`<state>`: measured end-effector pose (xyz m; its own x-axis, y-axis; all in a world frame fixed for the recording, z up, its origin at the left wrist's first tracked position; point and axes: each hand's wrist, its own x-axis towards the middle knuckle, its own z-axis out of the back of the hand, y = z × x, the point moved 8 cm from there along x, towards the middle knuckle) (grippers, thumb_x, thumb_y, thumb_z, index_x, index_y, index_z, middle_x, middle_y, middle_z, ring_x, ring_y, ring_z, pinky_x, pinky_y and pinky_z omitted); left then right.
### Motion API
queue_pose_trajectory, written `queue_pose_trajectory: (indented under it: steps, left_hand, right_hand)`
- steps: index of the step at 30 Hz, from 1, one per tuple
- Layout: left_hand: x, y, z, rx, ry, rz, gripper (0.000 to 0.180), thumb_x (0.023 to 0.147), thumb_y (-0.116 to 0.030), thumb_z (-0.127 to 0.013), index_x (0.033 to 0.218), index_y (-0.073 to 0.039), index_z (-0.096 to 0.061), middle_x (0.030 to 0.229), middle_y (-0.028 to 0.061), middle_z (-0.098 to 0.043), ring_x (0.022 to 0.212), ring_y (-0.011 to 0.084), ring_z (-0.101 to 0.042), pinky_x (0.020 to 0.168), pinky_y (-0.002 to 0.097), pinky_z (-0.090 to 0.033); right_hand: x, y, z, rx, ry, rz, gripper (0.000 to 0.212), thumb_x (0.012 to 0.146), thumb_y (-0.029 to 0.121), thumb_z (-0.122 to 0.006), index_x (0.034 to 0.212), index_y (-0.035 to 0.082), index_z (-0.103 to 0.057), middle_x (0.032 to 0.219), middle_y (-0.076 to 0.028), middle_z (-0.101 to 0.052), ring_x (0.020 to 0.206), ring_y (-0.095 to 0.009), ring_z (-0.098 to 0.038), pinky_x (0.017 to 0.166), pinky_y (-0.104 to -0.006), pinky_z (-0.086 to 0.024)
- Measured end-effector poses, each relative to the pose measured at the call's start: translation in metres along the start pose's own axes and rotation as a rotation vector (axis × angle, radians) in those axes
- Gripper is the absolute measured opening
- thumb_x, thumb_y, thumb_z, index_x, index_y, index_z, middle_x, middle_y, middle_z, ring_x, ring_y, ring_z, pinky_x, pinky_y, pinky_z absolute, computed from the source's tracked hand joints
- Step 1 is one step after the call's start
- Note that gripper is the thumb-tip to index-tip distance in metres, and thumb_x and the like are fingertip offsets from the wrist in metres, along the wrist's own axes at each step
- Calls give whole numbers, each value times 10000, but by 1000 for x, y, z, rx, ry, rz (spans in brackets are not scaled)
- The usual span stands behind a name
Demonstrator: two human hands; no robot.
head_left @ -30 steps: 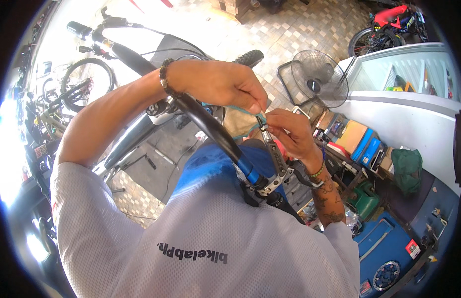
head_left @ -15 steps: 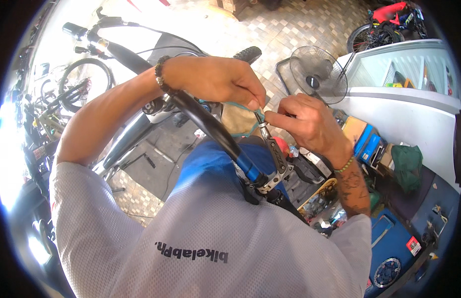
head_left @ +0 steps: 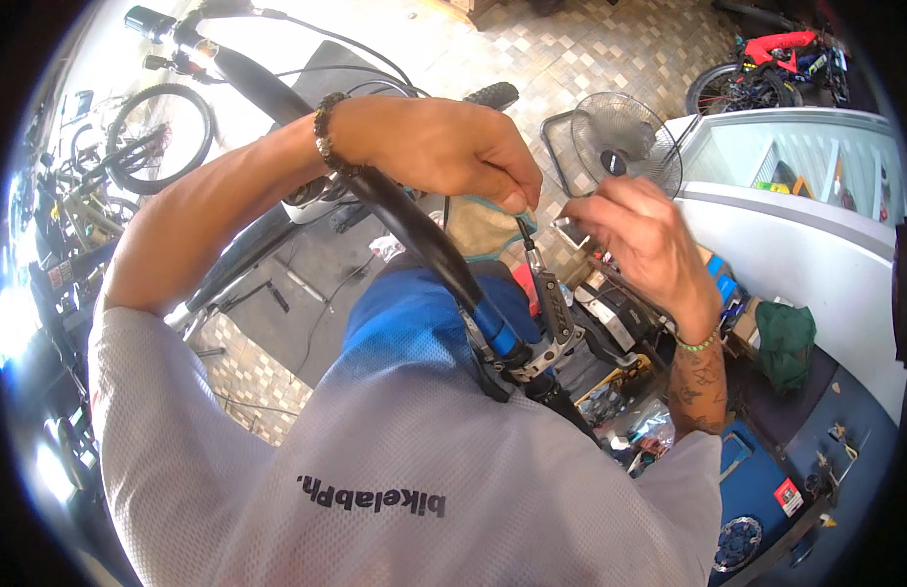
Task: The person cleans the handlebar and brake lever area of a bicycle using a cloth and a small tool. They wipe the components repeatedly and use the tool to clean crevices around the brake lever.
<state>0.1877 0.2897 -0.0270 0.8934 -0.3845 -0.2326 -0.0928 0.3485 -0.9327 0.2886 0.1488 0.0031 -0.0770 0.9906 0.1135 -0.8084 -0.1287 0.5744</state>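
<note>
My left hand (head_left: 439, 147), with a dark bead bracelet at the wrist, reaches over the black handlebar (head_left: 409, 230). Its thumb and fingers pinch a beige cloth (head_left: 478, 232) with a teal edge, which hangs below them. Just under those fingertips is the upper end of a brake lever (head_left: 551, 298), clamped on the bar and pointing up. Apart from it, to the right, my right hand (head_left: 637, 235) is closed on a small shiny metal piece (head_left: 571, 232). The fingers partly hide that piece, so its kind is unclear.
A wire-caged fan (head_left: 624, 147) stands beyond my right hand, near a glass-topped white case (head_left: 786, 157). Bicycles fill the left side. A blue toolbox (head_left: 752, 479) and a brake rotor (head_left: 739, 543) lie at lower right. A green bag (head_left: 784, 342) lies nearby.
My right hand has moved right, away from the brake lever's upper end, with the small metal piece in its fingers. My left hand has shifted slightly right, still pinching the cloth.
</note>
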Motion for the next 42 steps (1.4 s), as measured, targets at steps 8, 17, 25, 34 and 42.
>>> queue_pose_trajectory:
  steps: [8,17,25,34,42]
  left_hand:
    - [0,-7,1,5,66,56,285,1118,-217,-674,1255,10,-777,988,156,-791,854,230,-682,835,384,-536]
    - [2,-7,2,52,98,177,291,1107,-251,-713,1228,4,-785,886,110,-749,787,174,-627,753,353,-501]
    - [3,-8,2,70,94,152,293,1096,-264,-733,1233,-12,-791,876,107,-751,770,170,-627,734,359,-500]
    - [0,-11,3,103,59,106,275,1092,-254,-726,1223,-22,-794,878,108,-749,759,198,-620,731,367,-495]
    - [-4,-3,3,53,-59,-21,279,1091,-231,-717,1223,6,-783,999,164,-798,855,253,-691,829,382,-542]
  right_hand:
    - [-16,-4,-59,432,-139,-13,177,1003,95,-761,1178,77,-781,952,-136,-678,877,-352,-693,786,-446,-540]
    - [-16,-5,-64,452,-172,2,177,1005,115,-758,1179,88,-772,979,-108,-692,879,-348,-685,775,-452,-540]
    - [-1,-8,-55,525,44,68,172,1058,196,-735,1154,63,-785,916,-96,-702,825,-307,-695,721,-415,-527]
    - [28,-21,-54,721,589,-201,317,1091,336,-735,1082,28,-814,771,-89,-708,681,-177,-611,657,-372,-483]
    - [49,6,-19,239,675,-213,263,1054,295,-703,1093,78,-847,938,-142,-794,887,-379,-732,838,-464,-568]
